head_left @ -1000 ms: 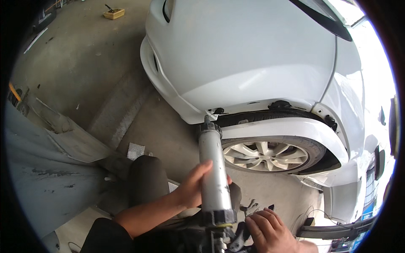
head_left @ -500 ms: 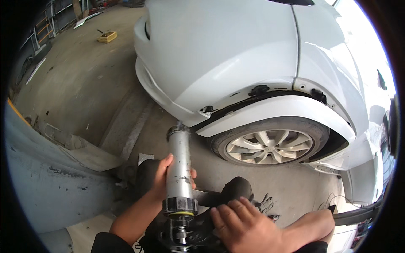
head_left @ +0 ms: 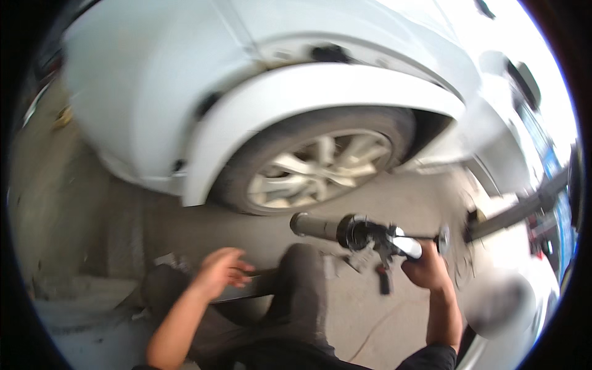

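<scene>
At four o'clock, the right-hand grip (head_left: 425, 266) clasped a grey-and-black cylindrical gun (head_left: 353, 232), rim (head_left: 297, 224) toward nine, apart from the unclenched left-hand grip (head_left: 223, 272) at seven.

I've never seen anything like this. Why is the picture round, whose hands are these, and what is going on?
There is no robot here: these are a person's two bare hands. The view comes from a wide fisheye camera worn on the head, looking down, so the edges bend and darken. The right hand holds a gun-shaped tool with a tube-like barrel pointing left. The left hand is empty, its fingers loosely curled. Ahead stands a white car, with curved white trim above its wheel. On the floor, far left, is a small yellowish object, too blurred to name.
</scene>
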Available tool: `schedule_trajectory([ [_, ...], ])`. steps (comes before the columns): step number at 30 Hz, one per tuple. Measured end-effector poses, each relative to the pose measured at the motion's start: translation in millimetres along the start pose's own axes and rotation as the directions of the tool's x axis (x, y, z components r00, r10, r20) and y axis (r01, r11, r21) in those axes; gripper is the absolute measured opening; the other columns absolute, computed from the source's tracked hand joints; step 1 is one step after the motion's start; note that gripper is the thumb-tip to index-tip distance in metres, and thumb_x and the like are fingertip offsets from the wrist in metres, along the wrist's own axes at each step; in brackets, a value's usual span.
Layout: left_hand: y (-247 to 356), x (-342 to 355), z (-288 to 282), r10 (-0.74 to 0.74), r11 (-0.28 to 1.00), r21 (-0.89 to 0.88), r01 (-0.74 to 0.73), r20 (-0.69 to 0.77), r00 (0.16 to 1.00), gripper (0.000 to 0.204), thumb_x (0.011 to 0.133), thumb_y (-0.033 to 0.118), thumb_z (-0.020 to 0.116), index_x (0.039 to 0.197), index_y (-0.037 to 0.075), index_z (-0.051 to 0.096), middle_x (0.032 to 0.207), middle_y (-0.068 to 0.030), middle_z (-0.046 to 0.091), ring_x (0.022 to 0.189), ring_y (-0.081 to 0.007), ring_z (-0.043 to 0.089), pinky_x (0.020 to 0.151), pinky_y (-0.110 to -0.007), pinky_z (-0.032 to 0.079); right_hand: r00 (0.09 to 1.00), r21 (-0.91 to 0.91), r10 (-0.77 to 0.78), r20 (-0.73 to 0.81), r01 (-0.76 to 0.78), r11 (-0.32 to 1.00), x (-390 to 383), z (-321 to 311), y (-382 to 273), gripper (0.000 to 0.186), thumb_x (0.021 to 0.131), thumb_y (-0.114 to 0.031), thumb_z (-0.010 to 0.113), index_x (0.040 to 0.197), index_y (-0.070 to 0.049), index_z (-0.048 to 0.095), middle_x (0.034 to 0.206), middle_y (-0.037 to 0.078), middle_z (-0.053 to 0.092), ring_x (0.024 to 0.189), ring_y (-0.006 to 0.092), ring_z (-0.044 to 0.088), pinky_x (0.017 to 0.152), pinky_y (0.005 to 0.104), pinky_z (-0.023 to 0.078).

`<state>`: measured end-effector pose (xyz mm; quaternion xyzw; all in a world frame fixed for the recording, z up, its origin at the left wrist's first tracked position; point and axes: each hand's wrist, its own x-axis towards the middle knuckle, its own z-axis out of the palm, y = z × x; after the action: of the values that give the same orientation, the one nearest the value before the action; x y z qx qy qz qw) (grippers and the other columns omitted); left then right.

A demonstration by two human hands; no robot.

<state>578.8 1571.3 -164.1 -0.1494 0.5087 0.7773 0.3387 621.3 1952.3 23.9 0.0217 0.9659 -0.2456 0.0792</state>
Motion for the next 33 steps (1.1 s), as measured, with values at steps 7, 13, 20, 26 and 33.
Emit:
schedule_trajectory([
  [7,-26,28,-59,-0.026,1.0,-0.013,0.024,-0.237,0.971,0.028,0.091,0.031,0.054,0.103,0.007,0.053,0.086,-0.0129,0.064,0.064,-0.0222,0.062,0.053,-0.031,0.049,0.701,0.936,0.693,-0.167,-0.108,0.335,-88,81,192,0.059,0.063,0.009,0.04,0.121,0.007,0.05,0.11,0.022,0.062,0.087,0.0367,0.067,0.066,0.0361,0.058],
  [13,-25,49,-65,-0.003,1.0,0.021,0.01,-0.311,0.951,0.027,0.091,0.031,0.054,0.103,0.008,0.054,0.085,-0.0101,0.062,0.065,-0.0205,0.06,0.054,-0.031,0.046,0.473,0.861,0.88,0.044,0.429,-0.274,-151,257,323,0.07,0.065,0.004,0.037,0.135,-0.002,0.04,0.139,0.014,0.045,0.121,0.0371,0.051,0.063,0.0255,0.056],
  [20,-10,59,-15,0.132,0.991,0.056,-0.122,-0.253,0.958,0.026,0.093,0.034,0.05,0.102,0.01,0.057,0.085,-0.0052,0.061,0.071,-0.0171,0.058,0.057,-0.029,0.045,0.317,0.677,0.945,0.08,0.678,-0.285,-181,411,359,0.055,0.069,0.009,0.036,0.124,0.01,0.04,0.13,0.021,0.045,0.126,0.0362,0.044,0.108,0.0519,0.039],
  [26,-3,33,-6,0.275,0.94,-0.093,-0.329,-0.363,0.89,0.033,0.092,0.043,0.051,0.099,0.012,0.059,0.086,-0.0026,0.06,0.073,-0.016,0.057,0.06,-0.029,0.044,0.243,0.682,0.831,0.501,0.481,-0.551,-169,445,314,0.015,0.078,-0.009,0.045,0.085,-0.007,0.058,0.079,0.005,0.057,0.085,0.0227,0.06,0.076,0.0336,0.053],
  [33,-7,25,-34,0.185,0.788,-0.455,-0.414,-0.466,0.865,0.031,0.09,0.037,0.052,0.099,0.007,0.054,0.096,-0.0101,0.063,0.079,-0.0232,0.059,0.065,-0.034,0.047,0.481,0.9,0.785,0.391,-0.378,-0.217,-94,398,356,0.02,0.086,-0.021,0.054,0.086,-0.002,0.055,0.075,0.004,0.053,0.06,0.0147,0.048,0.058,0.0286,0.045],
])
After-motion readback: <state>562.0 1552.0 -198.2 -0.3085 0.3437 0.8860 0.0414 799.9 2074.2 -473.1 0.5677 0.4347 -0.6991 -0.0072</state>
